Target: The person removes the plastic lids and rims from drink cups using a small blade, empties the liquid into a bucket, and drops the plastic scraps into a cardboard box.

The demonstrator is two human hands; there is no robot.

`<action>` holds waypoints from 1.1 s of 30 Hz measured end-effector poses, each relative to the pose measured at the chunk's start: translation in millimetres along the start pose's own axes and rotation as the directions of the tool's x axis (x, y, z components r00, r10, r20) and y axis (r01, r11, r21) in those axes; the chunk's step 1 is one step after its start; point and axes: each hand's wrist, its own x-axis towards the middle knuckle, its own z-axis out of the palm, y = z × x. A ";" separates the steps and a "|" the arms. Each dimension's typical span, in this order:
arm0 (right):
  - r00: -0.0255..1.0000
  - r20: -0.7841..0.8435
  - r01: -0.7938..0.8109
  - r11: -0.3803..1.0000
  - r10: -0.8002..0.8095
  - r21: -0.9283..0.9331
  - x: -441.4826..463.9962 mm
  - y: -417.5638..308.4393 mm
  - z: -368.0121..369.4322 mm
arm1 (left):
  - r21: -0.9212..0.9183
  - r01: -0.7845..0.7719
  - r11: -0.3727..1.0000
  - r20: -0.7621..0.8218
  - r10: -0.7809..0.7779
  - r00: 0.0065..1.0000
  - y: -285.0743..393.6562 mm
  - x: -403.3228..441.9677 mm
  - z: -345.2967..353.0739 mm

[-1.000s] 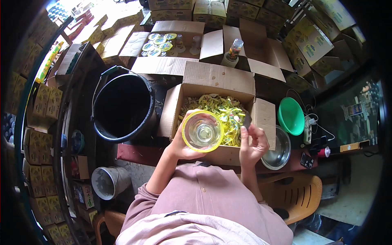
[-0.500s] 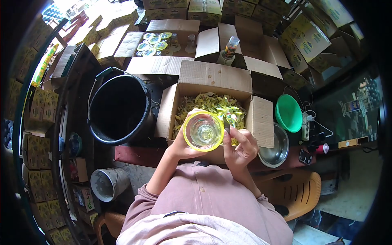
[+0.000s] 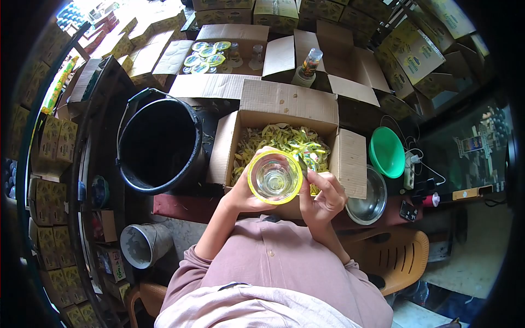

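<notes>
A clear cup with a yellow rim (image 3: pixel 275 179) is held in front of my chest, its round end facing up at me. My left hand (image 3: pixel 243 195) is wrapped round its left side. At the cup's right edge, my right hand (image 3: pixel 325 198) pinches a small dark blade (image 3: pixel 303 165), which looks like a knife, close against the rim. Its handle is hidden by my fingers. Just beyond both hands stands an open cardboard box (image 3: pixel 290 98) full of yellow-green strips (image 3: pixel 273 134).
A black bucket (image 3: pixel 126 175) stands left of the box. To the right are a green bowl (image 3: pixel 383 150) and a metal bowl (image 3: pixel 367 205). Behind, a carton (image 3: pixel 213 85) holds several yellow-lidded cups (image 3: pixel 208 52), beside a bottle (image 3: pixel 310 65). A grey bucket (image 3: pixel 158 246) sits lower left.
The cup has shifted very slightly to the right and down with my left hand. My right hand and the blade stay almost in place at its edge.
</notes>
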 end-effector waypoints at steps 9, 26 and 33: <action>0.999 -0.011 -0.050 0.999 0.050 -0.016 -1.6 0.3 0.7 | -0.117 0.097 0.988 0.010 -0.096 0.995 7.6 2.6 5.9; 0.999 -0.029 -0.014 1.000 0.014 -0.004 -3.1 -1.4 -1.2 | -0.091 0.127 0.988 0.030 -0.125 0.992 6.9 0.5 0.6; 0.998 -0.052 0.025 0.999 -0.027 -0.041 -2.2 -1.9 0.3 | -0.123 0.191 0.974 0.051 -0.186 0.981 11.4 3.5 3.4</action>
